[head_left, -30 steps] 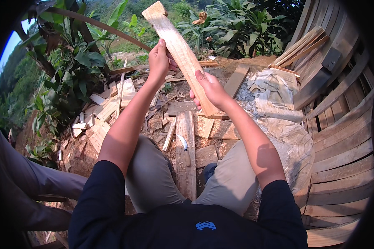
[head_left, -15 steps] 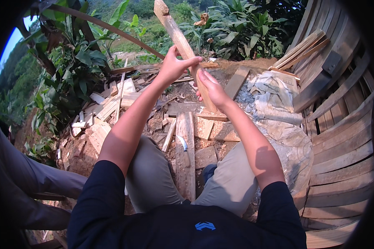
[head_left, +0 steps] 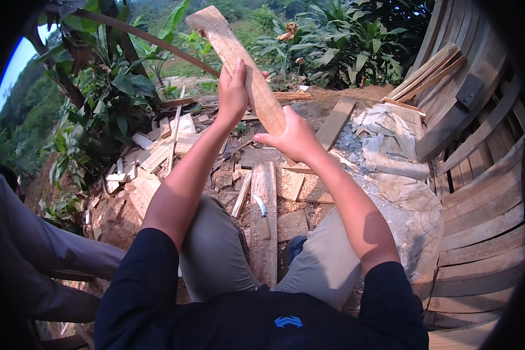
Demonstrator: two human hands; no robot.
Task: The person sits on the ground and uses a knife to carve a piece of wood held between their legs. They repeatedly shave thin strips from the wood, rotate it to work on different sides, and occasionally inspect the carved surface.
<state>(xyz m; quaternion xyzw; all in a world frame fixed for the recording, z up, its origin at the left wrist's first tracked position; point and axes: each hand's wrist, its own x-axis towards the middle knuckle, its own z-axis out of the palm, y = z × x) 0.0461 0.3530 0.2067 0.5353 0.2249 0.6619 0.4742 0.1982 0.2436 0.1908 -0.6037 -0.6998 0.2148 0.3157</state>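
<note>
A long piece of wood [head_left: 239, 51], with a wider notched far end, is held up in front of me, slanting from far left to near right. Around its middle, from the left side, my left hand [head_left: 234, 93] is closed, thumb lying along the wood. Its near end sits in my right hand [head_left: 290, 135], with the thumb pointing left; most of those fingers are hidden. Below, between my knees, a knife [head_left: 263, 217] with a curved blade and wooden handle lies on a long plank [head_left: 265, 175].
Wood offcuts [head_left: 157, 153] and chips cover the ground to the left. A board [head_left: 335, 122] and crumpled sacks [head_left: 391, 140] lie to the right, beside a slatted wooden wall [head_left: 478, 245]. Another person's leg [head_left: 58, 251] is at the left edge. Leafy plants [head_left: 356, 46] stand beyond.
The piece of wood has turned to show a broader face, its far end shifting left. My left hand's thumb now points up along it; my right hand has moved to its near end.
</note>
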